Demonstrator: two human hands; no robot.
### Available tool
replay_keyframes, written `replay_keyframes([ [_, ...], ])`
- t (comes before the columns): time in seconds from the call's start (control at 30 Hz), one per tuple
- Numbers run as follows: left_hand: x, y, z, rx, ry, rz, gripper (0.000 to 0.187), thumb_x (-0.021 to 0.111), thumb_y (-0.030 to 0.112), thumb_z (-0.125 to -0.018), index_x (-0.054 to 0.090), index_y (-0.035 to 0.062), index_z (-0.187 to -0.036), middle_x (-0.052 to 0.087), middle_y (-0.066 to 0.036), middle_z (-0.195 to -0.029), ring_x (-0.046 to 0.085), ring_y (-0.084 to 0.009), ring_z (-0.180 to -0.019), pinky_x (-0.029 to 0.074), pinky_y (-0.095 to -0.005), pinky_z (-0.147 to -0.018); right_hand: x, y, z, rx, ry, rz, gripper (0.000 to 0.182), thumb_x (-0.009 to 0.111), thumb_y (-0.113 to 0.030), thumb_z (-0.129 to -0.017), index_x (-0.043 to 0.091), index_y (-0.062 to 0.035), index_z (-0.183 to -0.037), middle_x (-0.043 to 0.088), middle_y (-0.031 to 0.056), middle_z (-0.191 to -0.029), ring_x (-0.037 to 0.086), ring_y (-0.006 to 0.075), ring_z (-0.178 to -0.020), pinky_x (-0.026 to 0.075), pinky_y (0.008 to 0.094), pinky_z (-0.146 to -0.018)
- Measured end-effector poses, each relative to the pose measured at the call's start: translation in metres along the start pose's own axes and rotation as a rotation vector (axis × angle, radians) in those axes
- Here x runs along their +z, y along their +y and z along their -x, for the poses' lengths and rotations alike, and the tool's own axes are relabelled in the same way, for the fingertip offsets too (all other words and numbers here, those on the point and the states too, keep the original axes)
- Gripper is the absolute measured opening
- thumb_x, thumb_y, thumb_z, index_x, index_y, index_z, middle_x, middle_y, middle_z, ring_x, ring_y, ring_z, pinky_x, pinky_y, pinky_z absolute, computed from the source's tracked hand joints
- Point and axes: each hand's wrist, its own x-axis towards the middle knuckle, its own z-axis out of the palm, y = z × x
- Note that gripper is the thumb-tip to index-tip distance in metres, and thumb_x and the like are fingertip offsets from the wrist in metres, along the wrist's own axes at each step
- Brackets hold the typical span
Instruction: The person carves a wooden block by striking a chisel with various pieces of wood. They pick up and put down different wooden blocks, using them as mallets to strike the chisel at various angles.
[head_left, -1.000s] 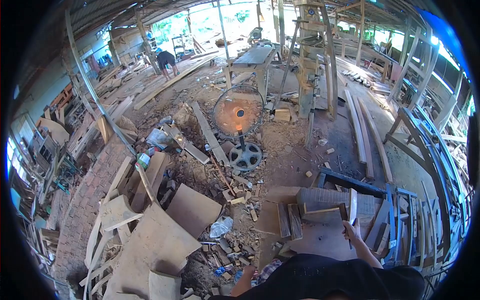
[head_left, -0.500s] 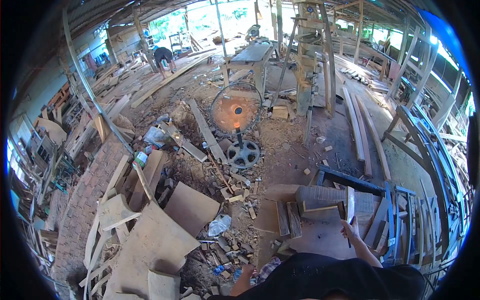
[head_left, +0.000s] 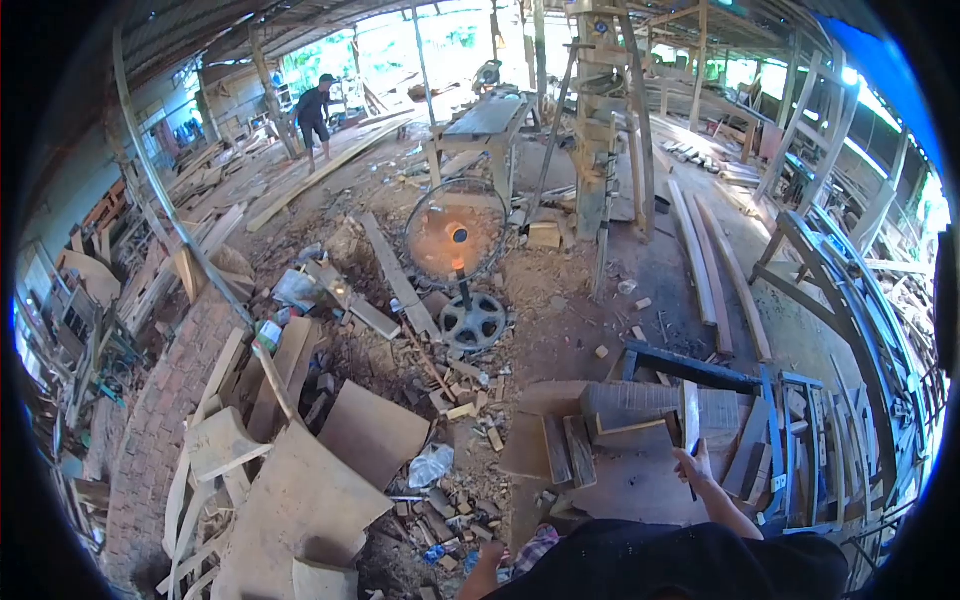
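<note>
My right hand (head_left: 692, 468) is closed around the dark handle of a flat, pale-bladed tool (head_left: 691, 415), its blade pointing up and away from me. I cannot make out the tool's exact kind. Just beyond it lies a large wooden block (head_left: 660, 402) with a ribbed top, and short dark wood pieces (head_left: 569, 452) stand to its left. Low in the view, my left hand (head_left: 491, 555) has its fingers curled, beside a plaid cloth (head_left: 538, 545). Whatever it may hold is hidden.
Curved wooden panels (head_left: 300, 500) and offcuts pile up at left. A caged round fan (head_left: 458, 236) on a spoked wheel base stands ahead. Blue metal frames (head_left: 770, 430) are at right. A person (head_left: 313, 115) stands far back beside long planks (head_left: 325, 172).
The far person has risen from a bent posture to nearly upright. The view has shifted slightly. My right hand still grips the tool; my left hand stays low.
</note>
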Motion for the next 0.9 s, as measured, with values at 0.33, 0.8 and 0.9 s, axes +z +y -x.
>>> replay_keyframes([
  [0.33,0.015,-0.016,-0.059,0.031,0.065,0.066,0.019,0.055,0.002,-0.085,0.063,-0.0074,-0.098,0.066,-0.019,-0.081,0.067,-0.0265,-0.064,0.059,-0.0352,-0.054,-0.004,0.002,0.000,0.033,-0.042,0.001,0.044,0.070,-0.022,-0.080,0.036,-0.0096,-0.107,0.053,0.0075,-0.068,0.055,0.0140,-0.047,0.041,0.0263,-0.035],
  [0.8,0.081,0.170,0.111,0.521,-0.706,-0.463,0.043,0.064,0.051,-0.087,0.062,0.0082,-0.095,0.060,0.000,-0.078,0.060,-0.0092,-0.070,0.047,-0.0213,-0.060,0.017,-0.048,0.043,-0.116,-0.258,-0.017,0.048,0.076,-0.023,-0.074,0.043,-0.0060,-0.106,0.054,0.0041,-0.069,0.051,0.0110,-0.050,0.041,0.0250,-0.040],
  [0.9,0.132,0.203,0.167,0.621,-0.849,-0.376,0.044,0.062,0.051,-0.089,0.058,0.0090,-0.102,0.059,0.004,-0.081,0.055,-0.0048,-0.067,0.041,-0.0197,-0.056,0.016,-0.051,0.043,-0.189,-0.392,0.049,0.049,0.075,-0.023,-0.074,0.044,-0.0050,-0.108,0.057,0.0046,-0.070,0.052,0.0102,-0.050,0.041,0.0241,-0.039],
])
